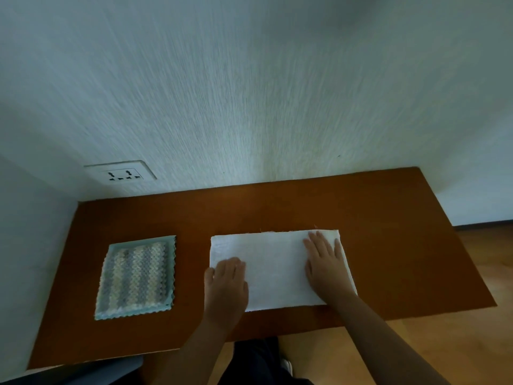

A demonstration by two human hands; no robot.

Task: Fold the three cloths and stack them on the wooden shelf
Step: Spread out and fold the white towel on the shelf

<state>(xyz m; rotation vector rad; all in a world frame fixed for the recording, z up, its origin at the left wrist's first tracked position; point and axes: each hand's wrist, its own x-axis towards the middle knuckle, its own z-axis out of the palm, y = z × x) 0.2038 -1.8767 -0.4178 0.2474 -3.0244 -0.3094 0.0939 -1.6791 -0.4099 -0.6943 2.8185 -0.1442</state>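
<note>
A white cloth (274, 262), folded into a wide rectangle, lies flat on the wooden shelf (388, 218). My left hand (226, 287) lies on its near left corner; the fingertips bend down onto the fabric and grip nothing. My right hand (324, 262) presses flat on the cloth's right part with straight, spread fingers. To the left lies a folded cloth (137, 276) with grey and cream zigzag stripes and a pale teal border, apart from both hands. A third cloth is not in view.
The shelf stands against a pale textured wall (249, 107) with a power socket (122, 173) at the back left. A side wall closes the left end. Wooden floor (472, 343) shows to the right and below the shelf's front edge.
</note>
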